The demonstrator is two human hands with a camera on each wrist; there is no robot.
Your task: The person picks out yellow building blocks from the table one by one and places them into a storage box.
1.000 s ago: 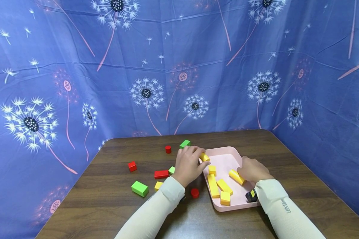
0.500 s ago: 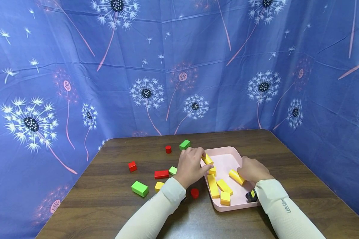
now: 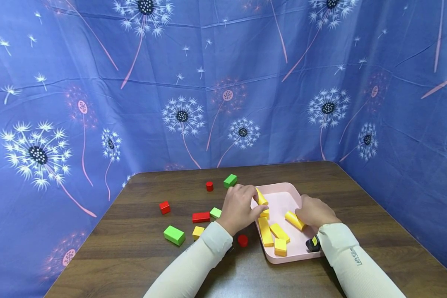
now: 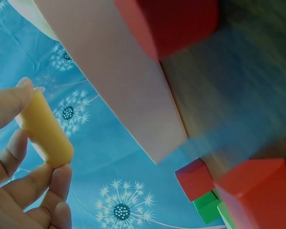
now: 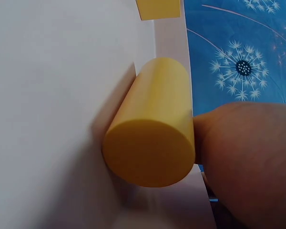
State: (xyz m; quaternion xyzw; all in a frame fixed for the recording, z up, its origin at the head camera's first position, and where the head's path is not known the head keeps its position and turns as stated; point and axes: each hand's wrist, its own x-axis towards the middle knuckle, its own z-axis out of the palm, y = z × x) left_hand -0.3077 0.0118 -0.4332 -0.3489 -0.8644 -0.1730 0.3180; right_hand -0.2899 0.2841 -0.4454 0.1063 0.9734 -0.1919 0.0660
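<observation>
My left hand pinches a yellow cylinder block above the left side of a pink tray. In the left wrist view this cylinder is held between thumb and fingertips, tilted. My right hand reaches into the tray at its right side and grips one end of a second yellow cylinder block. The right wrist view shows that cylinder large, with the hand against its side; the fingertips are hidden. Beside it in the tray are yellow blocks, among them a long bar and a cube.
Left of the tray lie red, green and yellow blocks: a red bar, a green block, a red cube and a red cylinder. A black item with a yellow label is by the right wrist. Blue cloth hangs behind the table.
My left hand has moved slightly right with its yellow cylinder, which now hangs further over the tray and more upright. The right hand has not visibly moved.
</observation>
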